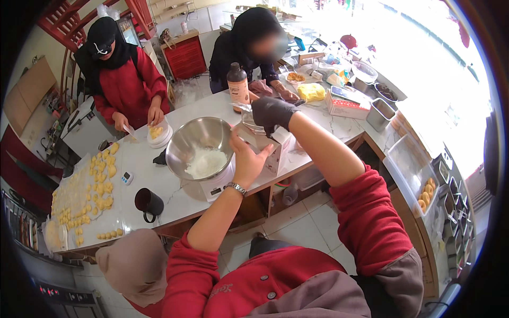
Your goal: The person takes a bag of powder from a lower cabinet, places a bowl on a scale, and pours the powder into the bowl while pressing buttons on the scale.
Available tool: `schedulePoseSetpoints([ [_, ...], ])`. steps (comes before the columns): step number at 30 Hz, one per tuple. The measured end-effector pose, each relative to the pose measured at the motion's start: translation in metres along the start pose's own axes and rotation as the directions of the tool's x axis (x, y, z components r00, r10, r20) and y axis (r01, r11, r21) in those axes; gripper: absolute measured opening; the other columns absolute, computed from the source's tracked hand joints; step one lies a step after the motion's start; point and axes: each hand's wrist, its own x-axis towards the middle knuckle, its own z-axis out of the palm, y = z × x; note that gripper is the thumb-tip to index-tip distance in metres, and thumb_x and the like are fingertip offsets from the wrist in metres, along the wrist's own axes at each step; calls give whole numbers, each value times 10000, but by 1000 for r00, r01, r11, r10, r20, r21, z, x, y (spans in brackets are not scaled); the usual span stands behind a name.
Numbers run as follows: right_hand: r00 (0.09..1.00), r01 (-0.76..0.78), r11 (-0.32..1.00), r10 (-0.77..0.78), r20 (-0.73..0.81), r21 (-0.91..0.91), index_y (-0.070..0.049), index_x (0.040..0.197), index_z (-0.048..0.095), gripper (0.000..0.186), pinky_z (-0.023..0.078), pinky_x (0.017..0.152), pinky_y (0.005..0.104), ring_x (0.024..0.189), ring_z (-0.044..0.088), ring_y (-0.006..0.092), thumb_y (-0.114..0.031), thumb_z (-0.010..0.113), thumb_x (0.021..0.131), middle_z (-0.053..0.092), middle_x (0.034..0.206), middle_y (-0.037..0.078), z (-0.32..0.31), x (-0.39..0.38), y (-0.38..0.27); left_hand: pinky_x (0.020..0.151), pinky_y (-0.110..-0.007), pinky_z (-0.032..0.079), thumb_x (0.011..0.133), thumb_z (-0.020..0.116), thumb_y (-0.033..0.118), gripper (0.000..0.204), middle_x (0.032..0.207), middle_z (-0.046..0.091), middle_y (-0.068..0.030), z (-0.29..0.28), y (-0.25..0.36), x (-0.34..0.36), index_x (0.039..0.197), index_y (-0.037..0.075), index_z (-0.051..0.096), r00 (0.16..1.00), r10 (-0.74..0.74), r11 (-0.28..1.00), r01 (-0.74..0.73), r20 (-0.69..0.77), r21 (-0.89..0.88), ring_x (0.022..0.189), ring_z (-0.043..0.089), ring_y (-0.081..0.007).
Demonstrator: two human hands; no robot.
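Reaching over the white counter (179, 197), a bare left hand (249, 163) spreads wide at the steel bowl's (182, 142) right rim, a black-gloved right hand (273, 113) curling farther off

Near, a black mug (154, 204) stands left of the scale (216, 189) under the bowl, which holds white powder (205, 163); the left hand is hemmed between bowl and carton (280, 155); left, a timer (126, 178) lies by yellow dough pieces (102, 188); beyond, the right hand is near the carton's top, beside clear plastic (249, 117), and what it grips I cannot tell; farther, a brown bottle (238, 85) hides part of a co-worker in dark clothes (225, 55), while a second, in red (130, 87), stands left
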Motion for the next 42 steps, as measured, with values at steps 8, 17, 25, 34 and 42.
schedulePoseSetpoints([
  [8, 991, 119, 962, -100, -88, 246, -63, 774, 669, 172, 504, 645, 337, 667, 631, 246, -204, 575, 751, 645, 745, 138, 28, -3, 23, 965, -477, 226, 576, 784, 331, 819, 1154, 473, -60, -27, 33, 44, 1262, 123, 389, 888, 397, 630, -448, 232, 635, 1186, 358, -284],
  [17, 997, -10, 877, 47, -66, 480, -45, 865, 661, 201, 479, 720, 291, 806, 624, 220, -161, 548, 747, 643, 858, 145, 78, -8, 50, 694, -376, 473, 697, 622, 56, 153, 818, 581, -91, -57, 38, 80, 840, 113, 626, 785, 256, 793, -504, 564, 341, 774, 592, -283],
  [25, 984, -169, 978, 160, 82, 123, -121, 832, 686, 213, 497, 675, 357, 811, 624, 245, -117, 651, 622, 655, 818, 76, 75, 1, 11, 690, -378, 490, 739, 595, 139, 138, 807, 635, -111, -57, 60, 65, 870, 143, 639, 779, -50, 670, -438, 625, 599, 797, 611, -276],
  [34, 990, -117, 993, 117, 83, -6, -82, 783, 685, 178, 506, 638, 363, 774, 633, 249, -162, 616, 641, 656, 800, 108, 71, 0, 19, 701, -364, 488, 726, 659, 247, 216, 830, 645, -95, -53, 54, 58, 916, 145, 646, 764, -25, 576, -517, 645, 633, 809, 613, -260],
  [42, 973, -136, 990, 139, -185, 25, -81, 721, 667, 116, 496, 601, 382, 705, 629, 284, -138, 583, 666, 643, 730, 121, 83, -5, 17, 714, -366, 495, 697, 600, 98, 223, 820, 643, -103, -46, 42, 56, 911, 135, 650, 787, -42, 521, -508, 615, 686, 830, 614, -266],
])
